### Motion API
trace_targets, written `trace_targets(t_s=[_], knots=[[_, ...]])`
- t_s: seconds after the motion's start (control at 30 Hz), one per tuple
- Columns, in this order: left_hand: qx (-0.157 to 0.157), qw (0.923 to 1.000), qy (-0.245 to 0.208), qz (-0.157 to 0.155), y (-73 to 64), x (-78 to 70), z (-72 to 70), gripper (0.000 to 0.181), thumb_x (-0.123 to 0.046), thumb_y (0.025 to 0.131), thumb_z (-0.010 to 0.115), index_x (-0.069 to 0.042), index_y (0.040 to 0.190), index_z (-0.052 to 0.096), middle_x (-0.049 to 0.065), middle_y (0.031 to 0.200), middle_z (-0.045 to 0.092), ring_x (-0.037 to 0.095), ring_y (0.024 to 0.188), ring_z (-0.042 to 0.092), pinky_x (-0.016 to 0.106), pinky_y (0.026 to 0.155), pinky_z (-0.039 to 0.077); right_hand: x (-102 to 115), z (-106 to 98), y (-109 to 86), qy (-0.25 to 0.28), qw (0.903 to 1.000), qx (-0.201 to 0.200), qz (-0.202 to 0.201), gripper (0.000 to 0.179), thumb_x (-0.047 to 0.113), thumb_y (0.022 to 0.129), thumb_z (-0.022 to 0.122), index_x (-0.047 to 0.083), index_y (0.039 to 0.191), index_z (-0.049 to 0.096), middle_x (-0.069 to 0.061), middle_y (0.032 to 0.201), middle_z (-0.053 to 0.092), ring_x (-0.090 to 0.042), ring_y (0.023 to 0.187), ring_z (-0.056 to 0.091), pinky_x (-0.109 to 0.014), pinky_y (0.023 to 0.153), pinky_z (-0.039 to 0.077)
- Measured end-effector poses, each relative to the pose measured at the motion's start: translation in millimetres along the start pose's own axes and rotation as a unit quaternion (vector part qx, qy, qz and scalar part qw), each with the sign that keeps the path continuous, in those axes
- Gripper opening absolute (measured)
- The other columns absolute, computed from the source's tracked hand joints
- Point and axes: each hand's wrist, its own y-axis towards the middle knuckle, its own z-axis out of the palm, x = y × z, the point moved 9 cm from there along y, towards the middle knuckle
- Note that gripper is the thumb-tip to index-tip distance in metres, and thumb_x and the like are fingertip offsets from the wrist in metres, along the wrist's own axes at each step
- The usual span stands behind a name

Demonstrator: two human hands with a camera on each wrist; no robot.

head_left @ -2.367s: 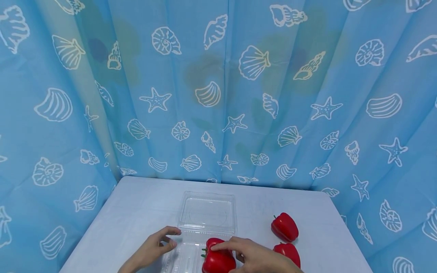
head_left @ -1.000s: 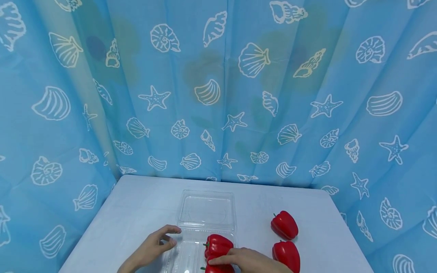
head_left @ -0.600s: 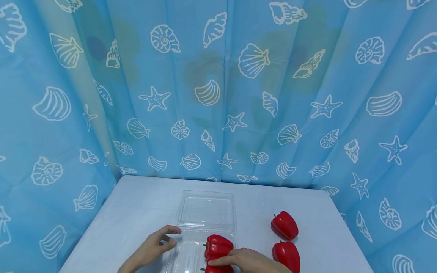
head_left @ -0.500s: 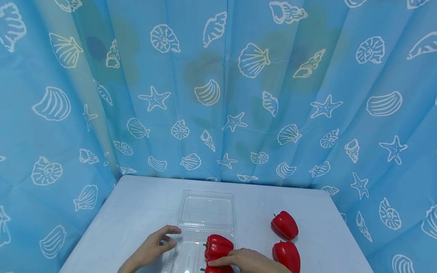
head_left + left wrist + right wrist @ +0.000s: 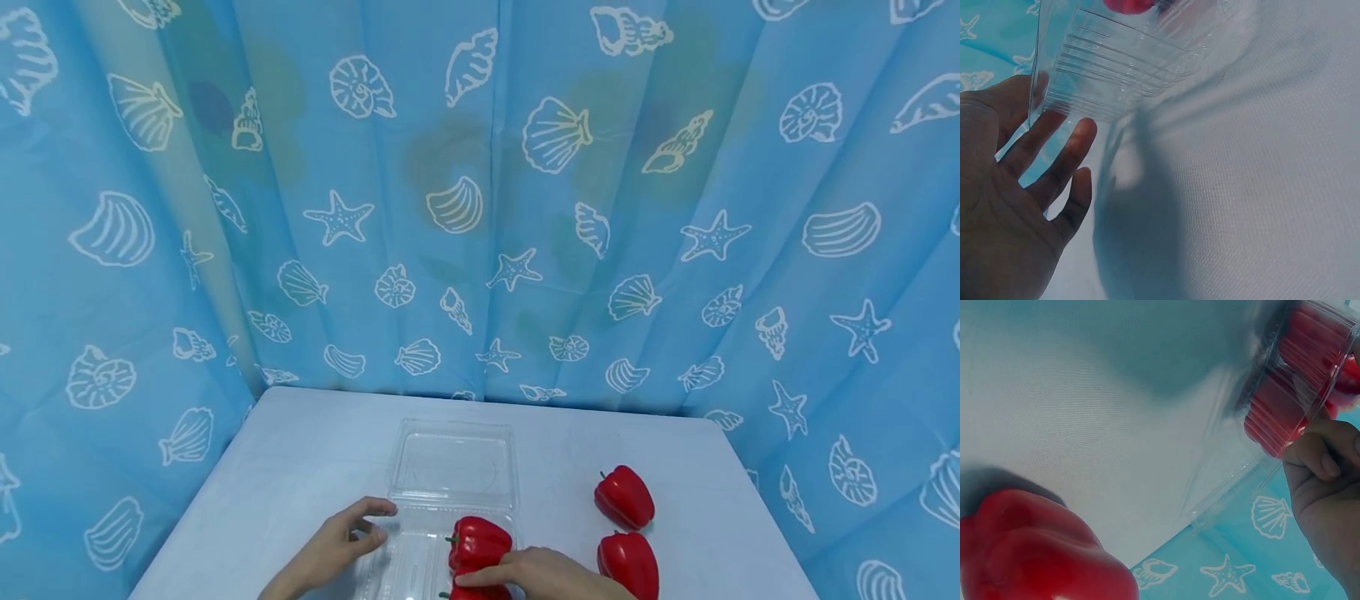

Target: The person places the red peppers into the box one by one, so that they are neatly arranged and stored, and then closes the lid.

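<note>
A clear plastic clamshell container [image 5: 405,558] lies with its lid [image 5: 453,462] folded back. Two red bell peppers sit in its right side: a far bell pepper [image 5: 480,540] and a near bell pepper [image 5: 483,592], partly cut off by the frame's lower edge. My right hand [image 5: 558,573] grips the near one, index finger across its top; the thumb is hidden in the head view. In the right wrist view, that hand's other fingers [image 5: 1319,456] curl by the container's rim. My left hand [image 5: 330,546] pinches the container's left wall, its remaining fingers [image 5: 1079,147] loosely spread outside.
Two more red bell peppers lie on the white table [image 5: 315,442] to the right of the container, a back pepper [image 5: 625,497] and a front pepper [image 5: 630,562], close to my right forearm. A blue shell-patterned curtain [image 5: 450,333] surrounds the table's back and sides.
My right hand has brought its bell pepper down and nearer to me, beside the far pepper in the container. Over the last second it has stayed nearly still; the left hand has not moved.
</note>
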Motion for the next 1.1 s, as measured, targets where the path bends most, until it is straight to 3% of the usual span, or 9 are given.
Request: trace_targets(t_s=[0.2,0.43,0.6,0.8,0.83,1.1], knots=[[0.0,1.0,0.004,0.004,-0.5,1.2,0.7,0.04,-0.033,0.099,0.065,-0.01,0.131,0.059,0.014,0.133,0.06,0.019,0.101,0.063,0.043,0.085,0.055,2.1,-0.2,-1.8,0.002,0.9998,0.004,-0.021,0.084,0.027,0.07,0.091,0.048,0.142,0.052,0.023,0.125,0.061,0.005,0.107,0.054,-0.02,0.072,0.054],[-0.003,1.0,0.008,-0.005,-1.8,-1.0,0.9,0.042,-0.034,0.098,0.066,-0.009,0.131,0.059,0.016,0.133,0.061,0.024,0.102,0.063,0.051,0.087,0.055,-4.7,1.6,-4.4,0.124,0.9921,0.016,0.001,0.079,0.021,0.07,0.091,0.042,0.139,0.057,0.02,0.123,0.062,-0.002,0.109,0.056,-0.025,0.075,0.057],[-0.004,0.9999,0.011,-0.01,-1.8,-0.8,0.3,0.043,-0.035,0.097,0.067,-0.009,0.131,0.059,0.016,0.132,0.061,0.025,0.103,0.064,0.052,0.086,0.055,-8.3,-0.2,-8.4,0.169,0.9849,0.019,0.031,0.074,0.023,0.072,0.09,0.04,0.136,0.059,0.016,0.12,0.063,-0.009,0.11,0.057,-0.029,0.077,0.058],[0.0,1.0,0.005,-0.001,-0.6,-0.1,0.1,0.041,-0.033,0.098,0.065,-0.009,0.132,0.059,0.016,0.133,0.06,0.024,0.103,0.063,0.051,0.087,0.055,-2.8,-10.5,-16.6,0.129,0.9915,0.006,0.016,0.078,0.03,0.07,0.091,0.041,0.139,0.056,0.016,0.126,0.061,-0.012,0.114,0.057,-0.027,0.075,0.058],[0.0,1.0,0.004,-0.002,-0.5,0.2,0.0,0.041,-0.033,0.098,0.066,-0.009,0.132,0.059,0.016,0.133,0.06,0.024,0.103,0.063,0.051,0.087,0.055,-0.4,-13.3,-17.8,0.097,0.9952,0.0,0.003,0.082,0.03,0.068,0.092,0.044,0.14,0.055,0.019,0.127,0.06,-0.01,0.115,0.057,-0.025,0.074,0.058],[-0.001,1.0,0.004,-0.001,0.5,-0.3,0.5,0.041,-0.032,0.097,0.067,-0.01,0.13,0.06,0.016,0.132,0.06,0.023,0.103,0.063,0.049,0.087,0.055,-5.8,-25.8,-20.0,0.091,0.9943,-0.032,0.045,0.079,0.028,0.066,0.094,0.049,0.132,0.058,0.017,0.118,0.063,-0.013,0.108,0.06,-0.029,0.071,0.06]])
